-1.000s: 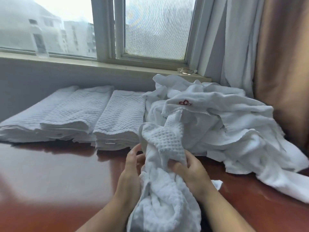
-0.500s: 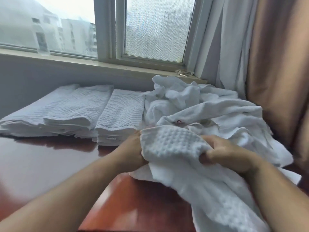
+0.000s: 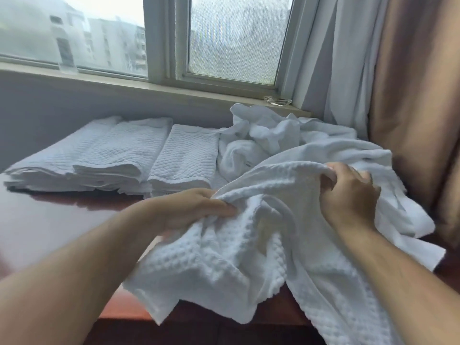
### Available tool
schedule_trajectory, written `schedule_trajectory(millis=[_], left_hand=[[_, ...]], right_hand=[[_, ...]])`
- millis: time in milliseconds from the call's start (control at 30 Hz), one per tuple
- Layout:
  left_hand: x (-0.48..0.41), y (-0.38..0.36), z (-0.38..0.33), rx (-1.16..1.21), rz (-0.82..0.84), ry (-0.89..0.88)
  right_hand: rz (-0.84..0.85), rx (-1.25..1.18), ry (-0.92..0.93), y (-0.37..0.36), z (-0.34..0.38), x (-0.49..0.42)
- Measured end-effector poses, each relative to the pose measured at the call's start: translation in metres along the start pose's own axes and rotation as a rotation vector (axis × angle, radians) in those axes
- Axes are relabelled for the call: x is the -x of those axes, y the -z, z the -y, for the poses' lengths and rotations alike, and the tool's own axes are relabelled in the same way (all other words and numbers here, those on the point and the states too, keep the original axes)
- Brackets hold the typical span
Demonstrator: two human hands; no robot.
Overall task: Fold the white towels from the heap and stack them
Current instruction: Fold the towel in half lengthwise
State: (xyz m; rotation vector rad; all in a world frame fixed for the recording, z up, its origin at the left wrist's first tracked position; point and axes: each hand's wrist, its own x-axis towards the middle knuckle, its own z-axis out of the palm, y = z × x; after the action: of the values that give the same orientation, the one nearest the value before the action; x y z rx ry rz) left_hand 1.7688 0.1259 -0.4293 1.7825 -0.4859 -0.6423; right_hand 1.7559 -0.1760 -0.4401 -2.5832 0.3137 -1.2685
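No text, brand, number or sign can be read anywhere in the view. A small dark mark is seen on a rolled towel of the heap, just beyond the gap between the left hand and the right hand, but it is too small and blurred to be made out. Only plain white weave is shown on the waffle towel gripped by both hands and on the folded stacks beyond the left hand.
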Motion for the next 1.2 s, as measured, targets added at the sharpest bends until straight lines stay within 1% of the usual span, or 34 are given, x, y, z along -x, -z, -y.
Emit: schedule_trajectory(millis=[100, 167, 233, 267, 300, 333, 367, 400, 433, 467, 500, 533, 600, 633, 667, 700, 733, 800, 867, 900, 933, 1000, 1033, 1133, 1200], left_hand=[[0.007, 0.004, -0.007, 0.080, -0.025, 0.096], [0.010, 0.009, -0.010, 0.176, -0.025, 0.132], [0.012, 0.018, -0.014, 0.394, 0.059, 0.161], [0.012, 0.021, -0.015, 0.502, 0.091, 0.145], [0.009, 0.024, -0.016, 0.535, 0.069, 0.111], [0.002, 0.025, -0.014, 0.434, -0.038, 0.068], [-0.004, 0.025, -0.009, 0.196, -0.185, 0.049], [-0.011, 0.024, -0.003, -0.123, -0.316, 0.054], [-0.017, 0.024, 0.005, -0.441, -0.398, 0.052], [-0.023, 0.025, 0.017, -0.683, -0.447, 0.035], [-0.026, 0.025, 0.028, -0.803, -0.484, 0.025], [-0.027, 0.027, 0.039, -0.831, -0.522, 0.024], [-0.027, 0.031, 0.056, -0.798, -0.601, 0.037], [-0.025, 0.032, 0.060, -0.770, -0.620, 0.059], [-0.021, 0.034, 0.062, -0.737, -0.604, 0.094], [-0.014, 0.037, 0.063, -0.696, -0.551, 0.137], [-0.005, 0.041, 0.064, -0.625, -0.455, 0.178], [0.019, 0.050, 0.068, -0.386, -0.185, 0.228], [0.042, 0.053, 0.073, -0.212, 0.059, 0.212], [0.049, 0.053, 0.076, -0.199, 0.110, 0.200], [0.052, 0.051, 0.079, -0.229, 0.105, 0.193], [0.052, 0.046, 0.081, -0.282, -0.024, 0.174], [0.052, 0.045, 0.083, -0.245, -0.087, 0.180], [0.059, 0.045, 0.086, 0.066, -0.226, 0.231], [0.066, 0.048, 0.083, 0.161, -0.325, 0.242]], right_hand=[[-0.043, 0.046, 0.009, -0.005, 0.011, 0.004], [-0.123, 0.078, 0.021, -0.007, 0.015, 0.007], [-0.262, 0.061, 0.057, -0.007, 0.020, 0.009], [-0.322, 0.044, 0.075, -0.007, 0.023, 0.008], [-0.336, 0.030, 0.074, -0.007, 0.025, 0.006], [-0.287, 0.023, 0.043, -0.008, 0.028, 0.004], [-0.192, 0.035, -0.015, -0.010, 0.031, 0.004], [-0.088, 0.052, -0.060, -0.014, 0.034, 0.008], [-0.016, 0.041, -0.057, -0.018, 0.038, 0.016], [0.036, -0.023, 0.003, -0.021, 0.042, 0.026], [0.124, -0.150, 0.091, -0.024, 0.047, 0.040], [0.288, -0.304, 0.152, -0.027, 0.053, 0.054], [0.710, -0.499, 0.181, -0.033, 0.063, 0.077], [0.860, -0.510, 0.194, -0.038, 0.064, 0.083], [0.944, -0.490, 0.212, -0.044, 0.064, 0.086], [0.976, -0.469, 0.232, -0.047, 0.063, 0.087], [0.984, -0.450, 0.245, -0.049, 0.064, 0.087], [0.974, -0.409, 0.279, -0.050, 0.067, 0.084], [0.964, -0.363, 0.316, -0.051, 0.074, 0.084], [0.962, -0.350, 0.336, -0.051, 0.079, 0.085], [0.969, -0.351, 0.354, -0.051, 0.083, 0.086], [0.998, -0.395, 0.345, -0.051, 0.089, 0.086], [1.017, -0.424, 0.326, -0.052, 0.092, 0.086], [1.093, -0.474, 0.342, -0.057, 0.101, 0.092], [1.116, -0.480, 0.399, -0.055, 0.106, 0.096]])
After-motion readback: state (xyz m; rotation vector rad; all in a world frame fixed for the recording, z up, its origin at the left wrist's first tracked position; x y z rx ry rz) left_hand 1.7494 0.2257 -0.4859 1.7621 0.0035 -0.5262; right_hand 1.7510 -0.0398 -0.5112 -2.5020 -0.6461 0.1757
